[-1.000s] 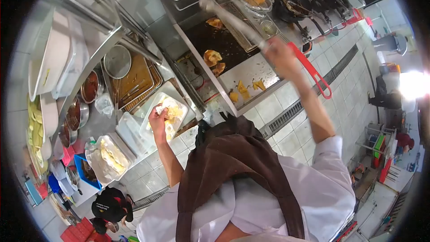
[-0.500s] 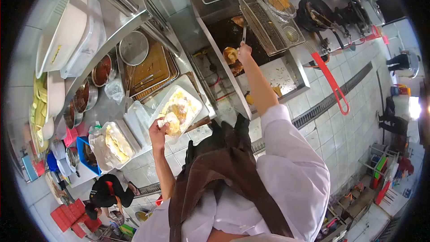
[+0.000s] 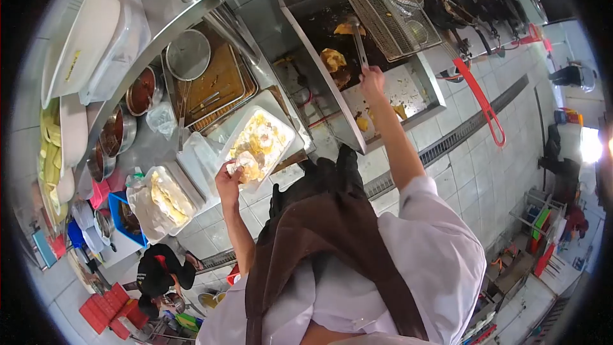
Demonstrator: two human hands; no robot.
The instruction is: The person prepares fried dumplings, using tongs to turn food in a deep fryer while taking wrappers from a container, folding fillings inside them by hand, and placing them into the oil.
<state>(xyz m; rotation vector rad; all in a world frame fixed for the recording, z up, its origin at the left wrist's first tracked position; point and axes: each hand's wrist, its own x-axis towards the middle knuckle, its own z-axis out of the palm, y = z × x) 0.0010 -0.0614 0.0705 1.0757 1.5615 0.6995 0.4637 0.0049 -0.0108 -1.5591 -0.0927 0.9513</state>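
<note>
Coated food (image 3: 248,165) sits pinched in the left hand (image 3: 228,183) at the white container (image 3: 285,146), probably to contain mess; the right hand (image 3: 372,81) grips a metal utensil (image 3: 361,49) reaching into the fryer (image 3: 338,110), its length presumably guarding against heat.

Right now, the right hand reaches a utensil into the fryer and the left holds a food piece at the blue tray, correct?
Not blue: the head view shows the left hand holding the food piece at the white tray. The rest stands.
</note>
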